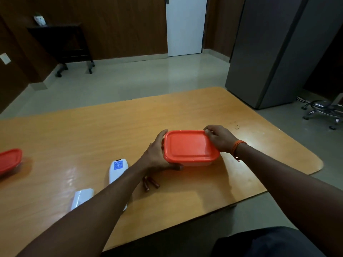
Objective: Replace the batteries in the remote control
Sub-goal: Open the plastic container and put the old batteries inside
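Note:
A clear plastic box with an orange lid (189,146) stands on the wooden table (92,138). My left hand (157,153) grips its left side, thumb under the near edge. My right hand (220,139) holds the lid's far right corner. A white remote control (117,168) lies face down to the left, partly under my left forearm. Its white battery cover (82,197) lies apart, nearer to me. Two dark red batteries (150,183) lie side by side on the table just below my left wrist.
A second orange-lidded box (9,160) sits at the table's left edge. Beyond the table are a tiled floor, a dark side table (61,43), a white door (185,25), a grey cabinet (278,52) and an office chair base (324,110) at right.

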